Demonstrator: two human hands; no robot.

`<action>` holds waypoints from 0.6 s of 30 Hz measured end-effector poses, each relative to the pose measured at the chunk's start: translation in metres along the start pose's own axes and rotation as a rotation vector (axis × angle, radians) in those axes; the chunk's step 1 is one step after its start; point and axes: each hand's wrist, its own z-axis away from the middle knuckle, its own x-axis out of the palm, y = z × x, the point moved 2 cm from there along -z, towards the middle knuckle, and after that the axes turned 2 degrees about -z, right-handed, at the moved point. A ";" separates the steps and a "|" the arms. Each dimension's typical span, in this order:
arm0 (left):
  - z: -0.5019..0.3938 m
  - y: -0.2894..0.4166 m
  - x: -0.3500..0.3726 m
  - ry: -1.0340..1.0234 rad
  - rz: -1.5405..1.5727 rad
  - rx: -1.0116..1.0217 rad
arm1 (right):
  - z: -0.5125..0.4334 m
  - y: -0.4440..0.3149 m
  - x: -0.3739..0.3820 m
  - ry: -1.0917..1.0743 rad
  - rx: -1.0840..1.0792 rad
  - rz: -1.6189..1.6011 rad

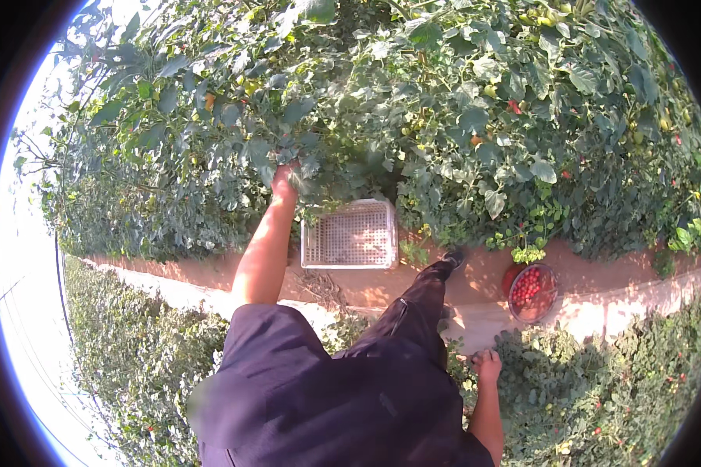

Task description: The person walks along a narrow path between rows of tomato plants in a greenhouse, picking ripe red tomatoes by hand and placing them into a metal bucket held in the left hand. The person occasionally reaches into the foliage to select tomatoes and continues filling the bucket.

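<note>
My left hand (285, 172) reaches into the tomato plants (339, 128) ahead, above the left edge of a white plastic crate (390, 233). Leaves cover its fingers, so what it touches cannot be seen. My right hand (486, 363) hangs low at my right side, beside the foliage behind me, its fingers curled; whether it holds anything is unclear. The slatted crate stands on the soil at the foot of the plants and shows its bare bottom. To the right, a round bucket (533, 292) holds many small red tomatoes.
Dense tomato plants with green and red fruit line the front, and another planted row (607, 385) runs behind me. Between them lie a narrow soil path (362, 292) and a pale ground sheet (596, 309). Dry stems (321, 287) lie near the crate. My shoe (454, 257) is on the soil.
</note>
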 end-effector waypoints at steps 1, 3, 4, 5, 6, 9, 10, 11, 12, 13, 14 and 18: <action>0.003 -0.006 -0.002 0.100 0.571 -0.174 | 0.005 -0.005 0.003 0.011 -0.016 -0.025; -0.001 -0.006 -0.012 0.130 0.306 -0.095 | 0.009 -0.009 0.004 0.030 -0.011 -0.003; -0.004 -0.006 -0.023 0.161 0.169 -0.055 | 0.011 -0.010 0.006 0.031 -0.007 0.007; -0.017 -0.017 -0.037 0.108 0.373 -0.077 | 0.014 -0.011 0.008 0.047 -0.003 0.024; -0.023 -0.011 -0.033 0.072 0.003 -0.026 | 0.015 -0.013 0.007 0.085 -0.001 0.038; -0.025 0.018 -0.034 0.042 -0.555 0.122 | 0.020 -0.013 -0.002 0.098 0.014 0.037; -0.025 0.024 -0.038 0.048 -0.559 0.149 | 0.021 -0.013 -0.004 0.096 0.027 0.024; -0.023 0.028 -0.040 0.052 -0.544 0.171 | 0.023 -0.012 -0.006 0.094 0.041 0.012; -0.023 0.031 -0.039 0.061 -0.436 0.175 | 0.023 -0.010 -0.008 0.083 0.042 0.033; -0.019 0.031 -0.037 0.070 -0.318 0.185 | 0.023 -0.007 -0.010 0.072 0.044 0.055; -0.014 0.028 -0.031 0.075 -0.166 0.184 | 0.023 -0.005 -0.012 0.059 0.046 0.078; 0.021 0.028 0.039 -0.015 0.251 0.145 | 0.009 0.027 -0.034 0.021 0.044 -0.015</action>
